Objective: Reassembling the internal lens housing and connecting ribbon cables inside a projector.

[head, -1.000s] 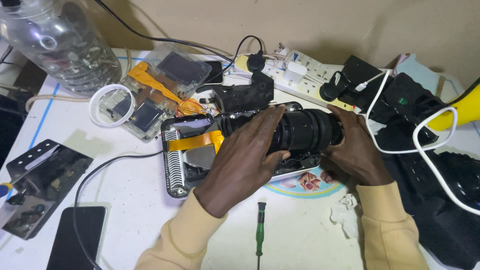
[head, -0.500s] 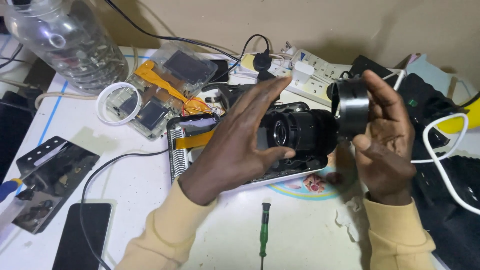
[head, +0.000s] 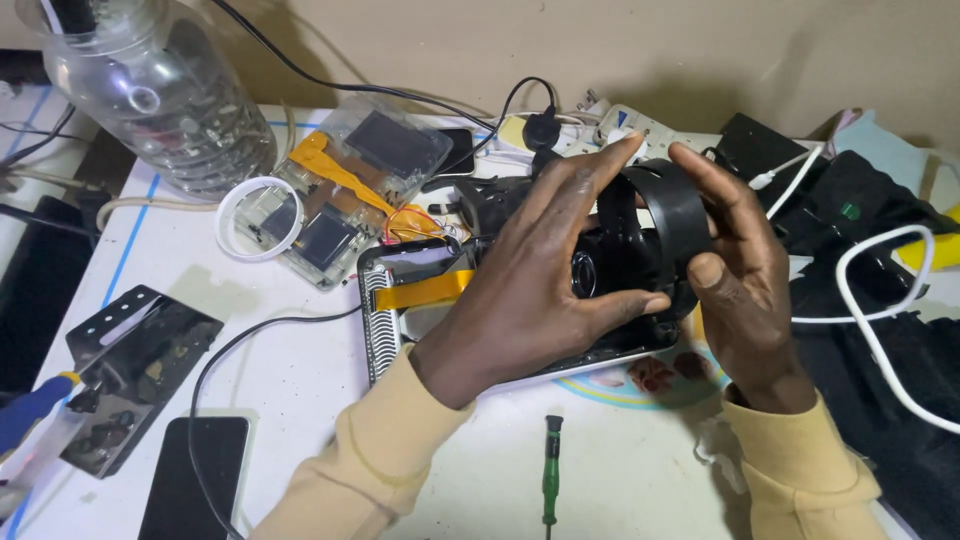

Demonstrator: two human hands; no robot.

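My left hand (head: pixel 535 275) is wrapped around a black camera lens barrel (head: pixel 610 270), thumb under it and fingers over the top. My right hand (head: pixel 740 270) holds a black ring-shaped lens part (head: pixel 675 215) against the barrel's right end, pinched between fingers and thumb. Under both hands lies an opened flat device (head: pixel 400 320) with a silver frame and an orange ribbon cable (head: pixel 425 291). Most of the lens is hidden by my left hand.
A green-handled screwdriver (head: pixel 549 480) lies near the front edge. A clear plastic bottle (head: pixel 165 95) stands back left, beside a clear case with circuit parts (head: pixel 340 190). A phone (head: pixel 195 480), a metal bracket (head: pixel 130 370), a power strip (head: pixel 640 130) and white cables (head: pixel 880 300) surround the work.
The black ring came off the lens end in my right hand, was held apart, and now sits back against the barrel. My left hand shifted its grip over the lens.
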